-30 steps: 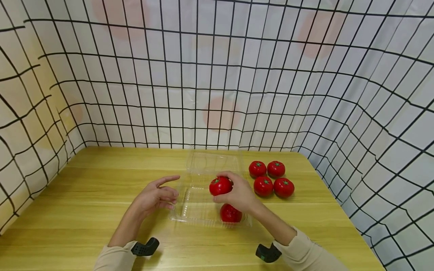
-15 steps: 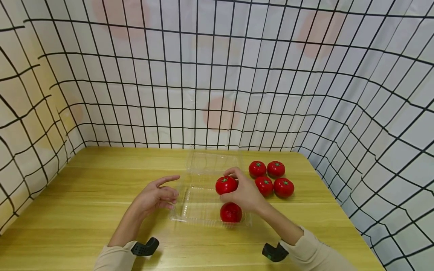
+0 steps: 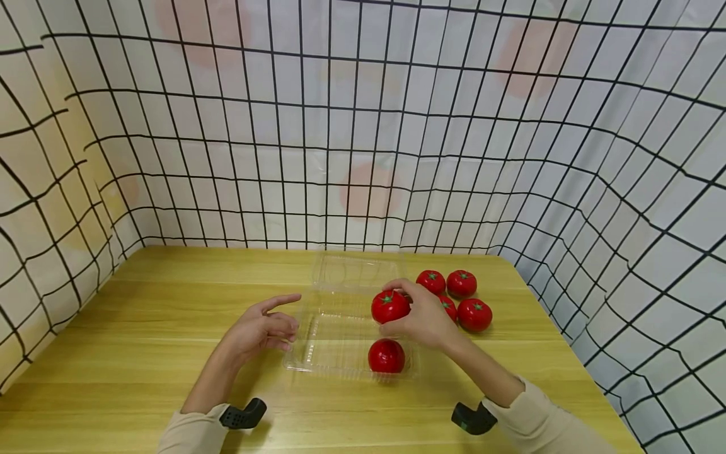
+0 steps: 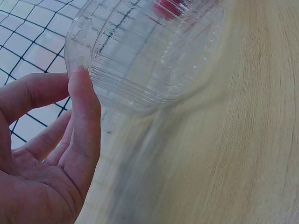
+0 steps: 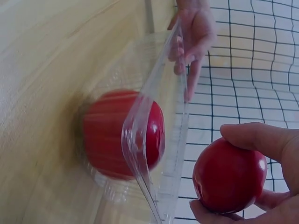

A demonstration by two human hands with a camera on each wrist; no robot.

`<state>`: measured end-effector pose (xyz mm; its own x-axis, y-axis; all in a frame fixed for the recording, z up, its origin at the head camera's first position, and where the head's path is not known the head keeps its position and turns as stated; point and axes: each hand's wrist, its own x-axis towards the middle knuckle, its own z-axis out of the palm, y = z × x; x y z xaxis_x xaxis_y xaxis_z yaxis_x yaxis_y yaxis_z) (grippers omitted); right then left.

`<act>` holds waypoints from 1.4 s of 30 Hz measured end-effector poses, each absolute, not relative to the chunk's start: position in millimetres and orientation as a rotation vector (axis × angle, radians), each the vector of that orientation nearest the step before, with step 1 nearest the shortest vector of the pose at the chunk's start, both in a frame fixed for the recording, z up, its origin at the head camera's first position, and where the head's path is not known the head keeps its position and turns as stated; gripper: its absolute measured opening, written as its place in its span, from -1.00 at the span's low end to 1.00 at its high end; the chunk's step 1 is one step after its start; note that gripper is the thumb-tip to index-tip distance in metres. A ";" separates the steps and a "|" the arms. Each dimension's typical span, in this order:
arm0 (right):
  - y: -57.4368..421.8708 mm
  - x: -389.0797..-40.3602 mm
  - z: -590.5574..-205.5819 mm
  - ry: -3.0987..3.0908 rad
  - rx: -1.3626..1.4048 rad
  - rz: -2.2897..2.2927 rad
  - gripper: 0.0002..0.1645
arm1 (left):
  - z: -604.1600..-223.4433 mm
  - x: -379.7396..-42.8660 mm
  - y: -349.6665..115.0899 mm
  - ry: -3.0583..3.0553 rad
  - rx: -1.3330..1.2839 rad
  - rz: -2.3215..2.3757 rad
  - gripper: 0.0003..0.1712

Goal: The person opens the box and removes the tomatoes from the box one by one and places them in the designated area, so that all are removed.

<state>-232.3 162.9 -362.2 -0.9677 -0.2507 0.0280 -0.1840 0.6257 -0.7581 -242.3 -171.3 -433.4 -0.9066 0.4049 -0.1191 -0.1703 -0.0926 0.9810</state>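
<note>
A clear plastic clamshell box (image 3: 334, 343) lies with its lid folded back, one red tomato (image 3: 387, 356) in its near right corner. My left hand (image 3: 263, 328) pinches the box's left rim; in the left wrist view thumb and forefinger (image 4: 84, 107) meet at that rim. My right hand (image 3: 428, 318) grips a second glossy red tomato (image 3: 390, 307) above the right part of the box, its green star facing up. The right wrist view has this tomato (image 5: 230, 175) between thumb and fingers, beside the box's rim, with the other tomato (image 5: 124, 135) inside.
Several more tomatoes (image 3: 475, 314) sit close together on the wooden table (image 3: 142, 328) to the right of the box; my right hand partly covers one. A white sheet with a black grid (image 3: 363, 139) encloses the back and sides.
My right hand has moved to the right with its tomato, from the box's middle toward its right side. The left hand, the box and the tomato inside it have stayed put.
</note>
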 end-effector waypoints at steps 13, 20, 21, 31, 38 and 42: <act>189.2 -230.5 -355.0 2.843 -0.354 -1.191 -0.18 | -432.9 -242.5 -171.9 1.796 0.256 2.060 -0.12; 209.4 -226.3 -354.2 2.881 -0.350 -1.142 -0.23 | -431.6 -242.0 -170.8 1.793 0.257 2.058 -0.13; 212.5 -225.8 -354.5 2.887 -0.348 -1.129 -0.24 | -431.6 -242.0 -170.9 1.795 0.258 2.056 -0.13; 237.6 -221.3 -360.6 2.932 -0.347 -1.009 -0.26 | -432.4 -241.8 -171.4 1.813 0.247 2.047 -0.13; 248.2 -216.6 -366.9 2.899 -0.333 -0.984 -0.26 | -432.2 -242.0 -171.5 1.815 0.237 2.049 -0.14; 252.4 -215.0 -371.7 2.884 -0.311 -0.952 -0.21 | -431.8 -241.5 -171.5 1.813 0.235 2.050 -0.14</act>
